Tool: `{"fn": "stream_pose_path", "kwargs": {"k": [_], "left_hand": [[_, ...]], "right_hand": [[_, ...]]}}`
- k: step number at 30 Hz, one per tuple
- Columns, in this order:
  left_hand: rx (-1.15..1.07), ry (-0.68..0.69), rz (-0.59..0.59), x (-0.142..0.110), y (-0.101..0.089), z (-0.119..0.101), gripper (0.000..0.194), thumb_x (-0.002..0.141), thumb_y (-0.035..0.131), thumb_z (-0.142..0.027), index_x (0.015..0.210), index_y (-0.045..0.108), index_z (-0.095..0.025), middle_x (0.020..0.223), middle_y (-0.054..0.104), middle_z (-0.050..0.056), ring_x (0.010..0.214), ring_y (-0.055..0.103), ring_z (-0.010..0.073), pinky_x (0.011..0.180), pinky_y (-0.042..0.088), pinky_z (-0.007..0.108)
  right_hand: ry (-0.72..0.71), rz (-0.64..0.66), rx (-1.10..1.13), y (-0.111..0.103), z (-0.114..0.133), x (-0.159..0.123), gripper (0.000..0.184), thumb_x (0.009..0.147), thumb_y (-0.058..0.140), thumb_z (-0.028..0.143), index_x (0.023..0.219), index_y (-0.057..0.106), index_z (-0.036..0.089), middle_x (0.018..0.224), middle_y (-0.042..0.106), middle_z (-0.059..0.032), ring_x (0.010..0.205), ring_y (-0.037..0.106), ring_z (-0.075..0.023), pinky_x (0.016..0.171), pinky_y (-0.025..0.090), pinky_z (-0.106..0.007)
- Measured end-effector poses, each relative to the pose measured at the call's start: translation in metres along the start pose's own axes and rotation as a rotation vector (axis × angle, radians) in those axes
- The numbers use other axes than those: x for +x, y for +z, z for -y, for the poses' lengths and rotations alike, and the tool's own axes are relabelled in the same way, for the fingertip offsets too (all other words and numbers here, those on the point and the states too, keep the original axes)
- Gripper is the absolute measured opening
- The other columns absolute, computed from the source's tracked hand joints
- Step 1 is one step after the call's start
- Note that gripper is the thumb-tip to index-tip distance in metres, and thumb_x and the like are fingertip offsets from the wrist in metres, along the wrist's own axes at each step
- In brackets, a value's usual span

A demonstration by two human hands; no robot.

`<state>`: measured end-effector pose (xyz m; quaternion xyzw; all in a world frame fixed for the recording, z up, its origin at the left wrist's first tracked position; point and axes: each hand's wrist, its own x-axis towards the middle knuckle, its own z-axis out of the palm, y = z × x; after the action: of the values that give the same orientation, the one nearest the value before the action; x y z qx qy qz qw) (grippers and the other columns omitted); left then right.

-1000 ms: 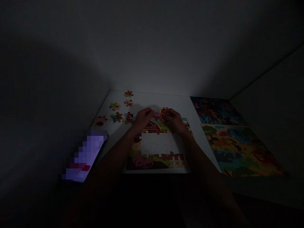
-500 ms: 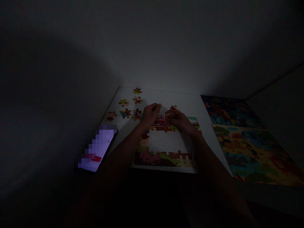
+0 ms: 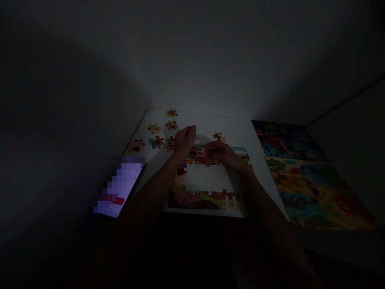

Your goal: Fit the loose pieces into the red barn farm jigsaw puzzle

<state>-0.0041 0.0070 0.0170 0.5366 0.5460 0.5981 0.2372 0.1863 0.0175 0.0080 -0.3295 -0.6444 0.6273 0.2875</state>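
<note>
A partly built jigsaw puzzle [image 3: 207, 199] of a farm scene lies on a white board, with a bare white gap [image 3: 207, 178] in its middle. My right hand [image 3: 218, 151] rests at the puzzle's top edge, its fingertips pinching a small red and yellow jigsaw piece [image 3: 203, 154]. My left hand [image 3: 184, 141] is raised just left of that piece, fingers closed, and nothing shows in them. Several loose jigsaw pieces [image 3: 154, 128] lie on the table beyond and left of my left hand. One loose piece [image 3: 219, 137] sits above my right hand.
A white table [image 3: 228, 130] meets a wall at the back. A smartphone [image 3: 120, 186] with a lit, pixelated screen lies at the table's left edge. Two finished, colourful animal puzzles [image 3: 319, 192] lie to the right, beyond the table's right edge.
My left hand has drawn back from the piece and lifted to the left. My right hand stays on the piece. The view has shifted slightly.
</note>
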Motion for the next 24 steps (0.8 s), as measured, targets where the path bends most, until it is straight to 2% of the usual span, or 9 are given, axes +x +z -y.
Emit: {"fn": "stream_pose_path", "kwargs": {"k": [7, 12, 15, 18, 21, 24], "left_hand": [[0.054, 0.11, -0.056, 0.001, -0.007, -0.004, 0.054, 0.094, 0.046, -0.055, 0.053, 0.037, -0.022, 0.048, 0.034, -0.005, 0.049, 0.036, 0.0115, 0.052, 0.028, 0.028], [0.028, 0.13, -0.103, 0.008, -0.02, -0.022, 0.049, 0.097, 0.044, -0.049, 0.055, 0.043, -0.022, 0.048, 0.038, -0.005, 0.048, 0.04, 0.0119, 0.052, 0.031, 0.027], [0.024, 0.125, -0.057, 0.006, -0.028, -0.034, 0.044, 0.097, 0.043, -0.044, 0.059, 0.047, -0.022, 0.049, 0.039, -0.005, 0.049, 0.041, 0.0119, 0.051, 0.032, 0.026], [0.087, 0.107, 0.021, -0.006, -0.039, -0.04, 0.039, 0.096, 0.043, -0.042, 0.064, 0.051, -0.022, 0.051, 0.042, -0.005, 0.05, 0.043, 0.0119, 0.052, 0.032, 0.026], [0.246, 0.082, 0.141, -0.03, -0.051, -0.039, 0.032, 0.095, 0.044, -0.037, 0.069, 0.055, -0.021, 0.055, 0.048, -0.004, 0.055, 0.048, 0.0129, 0.057, 0.036, 0.026], [0.436, 0.125, 0.221, -0.062, -0.064, -0.033, 0.023, 0.093, 0.047, -0.029, 0.076, 0.06, -0.02, 0.074, 0.061, 0.001, 0.074, 0.058, 0.0169, 0.07, 0.045, 0.029]], "right_hand": [[0.015, -0.018, 0.002, 0.0, 0.003, 0.002, 0.032, 0.069, 0.074, 0.022, 0.1, 0.066, 0.019, 0.083, 0.072, -0.0017, 0.072, 0.067, -0.0149, 0.067, 0.053, -0.028], [0.002, -0.006, 0.014, 0.0, 0.004, 0.003, 0.031, 0.066, 0.073, 0.022, 0.097, 0.066, 0.019, 0.08, 0.071, -0.0011, 0.071, 0.066, -0.0153, 0.067, 0.054, -0.029], [-0.008, -0.008, 0.014, -0.001, 0.004, 0.004, 0.032, 0.065, 0.073, 0.021, 0.096, 0.065, 0.02, 0.079, 0.07, -0.0005, 0.07, 0.066, -0.0153, 0.067, 0.055, -0.03], [-0.018, -0.004, 0.031, -0.002, 0.003, 0.004, 0.032, 0.065, 0.072, 0.019, 0.095, 0.063, 0.019, 0.079, 0.07, -0.0008, 0.071, 0.066, -0.0155, 0.067, 0.056, -0.03], [-0.017, 0.005, 0.026, -0.002, 0.0, 0.005, 0.033, 0.065, 0.071, 0.019, 0.096, 0.062, 0.02, 0.078, 0.07, -0.0007, 0.07, 0.067, -0.0158, 0.066, 0.056, -0.029], [-0.024, 0.003, 0.023, -0.002, -0.005, 0.006, 0.033, 0.065, 0.071, 0.02, 0.097, 0.062, 0.02, 0.078, 0.07, -0.0006, 0.068, 0.066, -0.0154, 0.064, 0.055, -0.029]]}}
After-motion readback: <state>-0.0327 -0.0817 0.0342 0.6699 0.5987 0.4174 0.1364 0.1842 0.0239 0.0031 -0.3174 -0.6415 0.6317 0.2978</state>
